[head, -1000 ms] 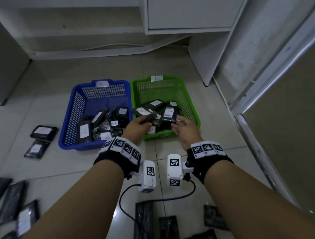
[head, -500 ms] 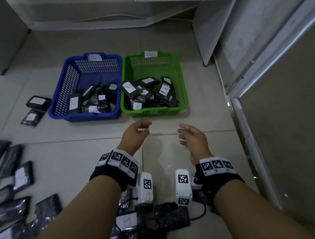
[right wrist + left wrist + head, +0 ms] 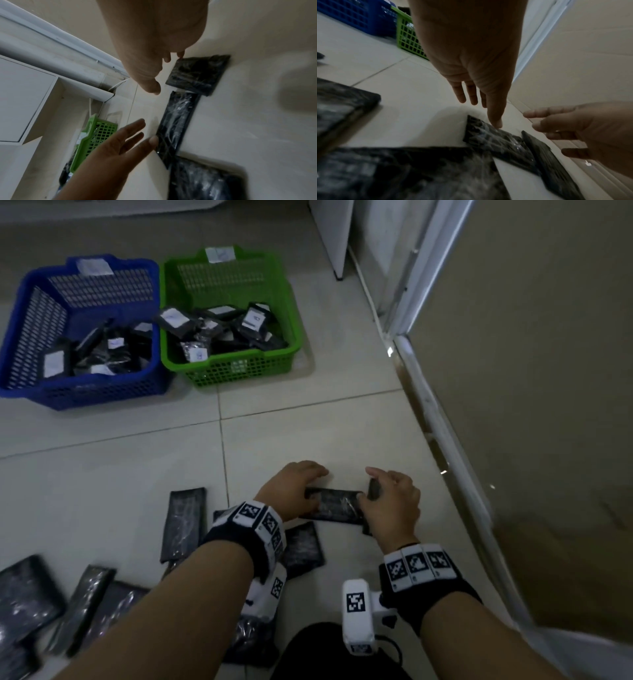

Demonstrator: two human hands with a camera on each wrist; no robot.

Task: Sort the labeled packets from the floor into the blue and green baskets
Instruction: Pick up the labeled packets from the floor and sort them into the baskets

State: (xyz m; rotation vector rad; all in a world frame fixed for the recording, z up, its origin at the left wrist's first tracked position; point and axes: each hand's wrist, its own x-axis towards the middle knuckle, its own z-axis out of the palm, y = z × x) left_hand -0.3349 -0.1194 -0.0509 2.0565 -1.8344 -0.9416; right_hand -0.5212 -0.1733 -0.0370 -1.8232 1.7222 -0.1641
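Two black shrink-wrapped packets lie on the tile in front of me. My left hand (image 3: 298,487) is down at the long packet (image 3: 334,506), fingers straight, thumb tip touching its near end (image 3: 496,140). My right hand (image 3: 390,498) hovers over the smaller packet (image 3: 375,489), fingertips at its edge (image 3: 197,74), gripping nothing. No label shows on either packet. The blue basket (image 3: 102,392) and the green basket (image 3: 239,371) stand side by side at the far left, each holding several labeled packets.
Several more black packets (image 3: 185,522) are scattered on the floor to my left and under my forearms. A wall and door frame (image 3: 445,422) run close along the right. Bare tile (image 3: 308,433) lies between my hands and the baskets.
Both hands drew back from the green basket, where the left one let go of a packet, and dropped to the floor packets near me. The view tilted down.
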